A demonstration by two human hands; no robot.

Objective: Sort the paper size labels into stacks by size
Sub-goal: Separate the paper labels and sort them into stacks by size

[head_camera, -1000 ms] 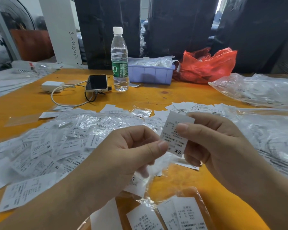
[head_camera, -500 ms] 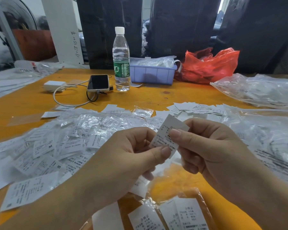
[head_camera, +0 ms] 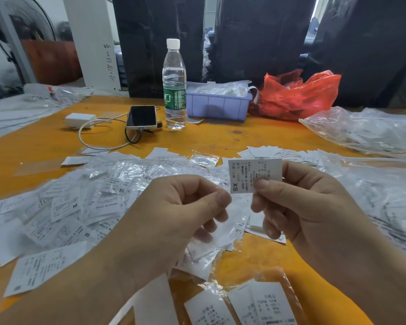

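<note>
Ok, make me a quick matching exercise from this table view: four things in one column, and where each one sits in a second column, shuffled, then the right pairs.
Things:
1. XS label
2. water bottle
3. red plastic bag
4. phone

Places:
A. right of the purple bin
B. pinched in the right hand
C. lying flat, cable plugged in
D. standing between phone and purple bin

Pairs: 1-B, 2-D, 3-A, 4-C

Garment workshop: labels [head_camera: 63, 207], hanging garment bags [head_camera: 256, 38].
</note>
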